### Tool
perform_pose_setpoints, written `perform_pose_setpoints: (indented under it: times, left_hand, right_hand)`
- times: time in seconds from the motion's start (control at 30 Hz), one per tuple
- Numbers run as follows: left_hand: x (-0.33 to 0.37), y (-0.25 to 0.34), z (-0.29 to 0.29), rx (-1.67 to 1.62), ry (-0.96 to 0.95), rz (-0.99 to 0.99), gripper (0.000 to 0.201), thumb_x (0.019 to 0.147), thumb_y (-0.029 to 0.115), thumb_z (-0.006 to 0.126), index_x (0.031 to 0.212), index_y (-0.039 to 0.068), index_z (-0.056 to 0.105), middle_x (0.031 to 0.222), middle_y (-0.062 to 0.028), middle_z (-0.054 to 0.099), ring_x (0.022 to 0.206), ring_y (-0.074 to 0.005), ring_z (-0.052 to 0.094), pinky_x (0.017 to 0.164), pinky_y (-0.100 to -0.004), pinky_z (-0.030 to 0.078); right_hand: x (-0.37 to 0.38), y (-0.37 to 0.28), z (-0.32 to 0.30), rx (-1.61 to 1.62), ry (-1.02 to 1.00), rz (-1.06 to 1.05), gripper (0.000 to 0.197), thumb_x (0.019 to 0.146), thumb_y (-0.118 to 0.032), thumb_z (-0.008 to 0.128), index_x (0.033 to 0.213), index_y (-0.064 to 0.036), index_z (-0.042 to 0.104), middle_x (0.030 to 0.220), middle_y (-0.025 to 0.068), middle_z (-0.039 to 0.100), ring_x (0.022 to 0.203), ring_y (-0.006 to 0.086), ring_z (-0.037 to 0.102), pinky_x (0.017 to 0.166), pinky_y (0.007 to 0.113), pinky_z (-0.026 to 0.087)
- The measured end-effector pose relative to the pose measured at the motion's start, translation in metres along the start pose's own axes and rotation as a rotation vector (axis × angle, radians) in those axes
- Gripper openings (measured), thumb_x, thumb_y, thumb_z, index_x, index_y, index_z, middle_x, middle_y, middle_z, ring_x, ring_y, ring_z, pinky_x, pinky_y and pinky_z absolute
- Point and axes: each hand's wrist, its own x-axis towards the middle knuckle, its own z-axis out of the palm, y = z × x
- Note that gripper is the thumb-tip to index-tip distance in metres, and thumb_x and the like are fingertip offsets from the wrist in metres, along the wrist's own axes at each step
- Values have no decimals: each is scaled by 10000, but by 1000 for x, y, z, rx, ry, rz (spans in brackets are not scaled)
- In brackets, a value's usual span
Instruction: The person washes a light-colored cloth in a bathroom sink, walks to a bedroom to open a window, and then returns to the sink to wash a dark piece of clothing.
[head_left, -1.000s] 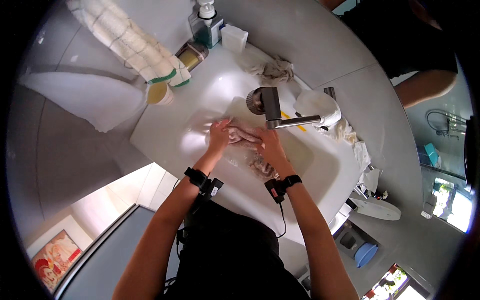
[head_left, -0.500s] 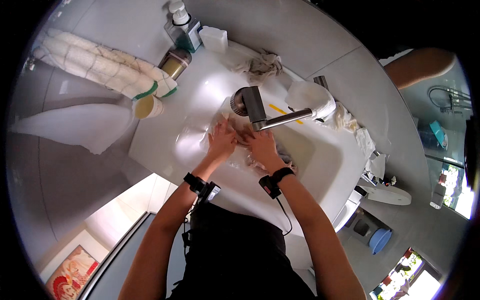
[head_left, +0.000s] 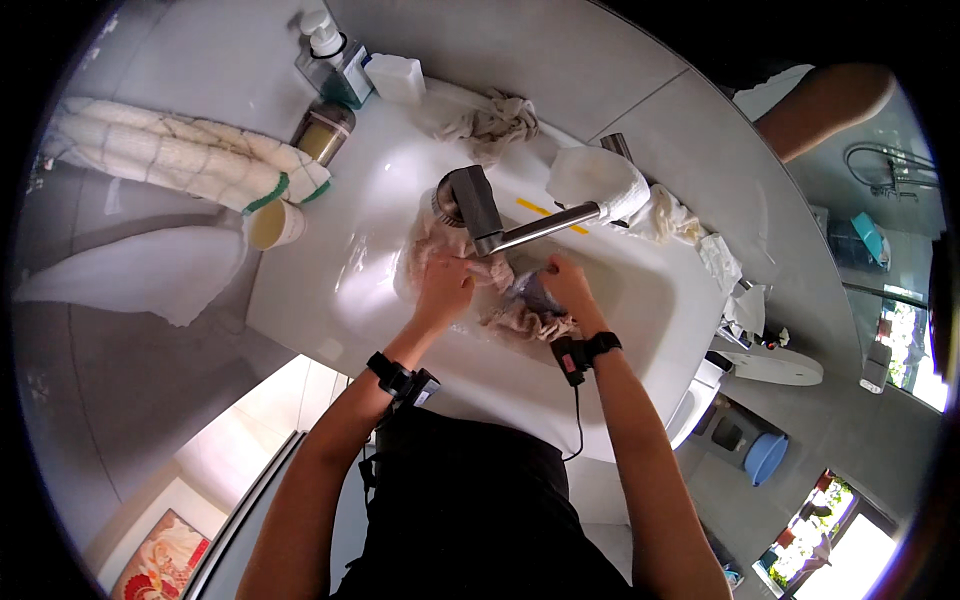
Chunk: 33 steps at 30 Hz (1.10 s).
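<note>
Gripping wrinkled, wet pinkish cloth (head_left: 518,321), both hands (head_left: 444,292) (head_left: 570,286) curled, inside a smooth white basin (head_left: 648,318).

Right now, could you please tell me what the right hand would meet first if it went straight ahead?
Probably the slim grey metal tap arm; depth is unclear, so the right hand might pass beneath it toward the far side of the white rectangular basin.

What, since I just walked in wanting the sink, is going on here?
A person is handling rumpled pinkish fabric in the white rectangular sink, near the grey metal faucet. The left-hand grip is on it; the right-hand grip, curled, is at bluish-grey fabric beside it. How firmly either holds is unclear.
</note>
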Motion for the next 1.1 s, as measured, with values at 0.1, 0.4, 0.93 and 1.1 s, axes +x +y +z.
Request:
perform_pose_setpoints:
  times: [0.1,0.4,0.93,1.1]
  left_hand:
    - [-10,25,-7,-269,-83,22,231,833,156,491,999,111,645,975,-143,604,920,-291,581,788,-411,452]
    - [-16,44,26,-181,-362,418,232,843,145,494,1019,116,643,914,-135,637,854,-292,597,760,-390,457]
    - [-17,38,26,-366,-254,203,558,765,146,604,1290,100,421,1224,-208,477,1044,-329,532,865,-389,428]
    - [-7,49,38,-234,-54,456,690,683,196,698,1299,83,406,1363,-231,310,1130,-351,477,907,-395,415]
  right_hand:
    - [-8,-10,-12,407,27,22,250,750,-183,651,937,-33,580,753,150,602,678,233,568,629,332,451]
    - [-28,1,-25,162,197,-4,292,763,-91,593,1054,-96,563,872,177,607,790,308,599,698,383,474]
    - [-50,-25,-27,-371,11,-207,107,786,-93,557,861,-44,616,869,160,599,833,331,598,722,408,478]
    - [-85,-56,-57,164,1,-362,126,838,-102,550,879,13,586,832,87,595,756,251,591,686,362,462]
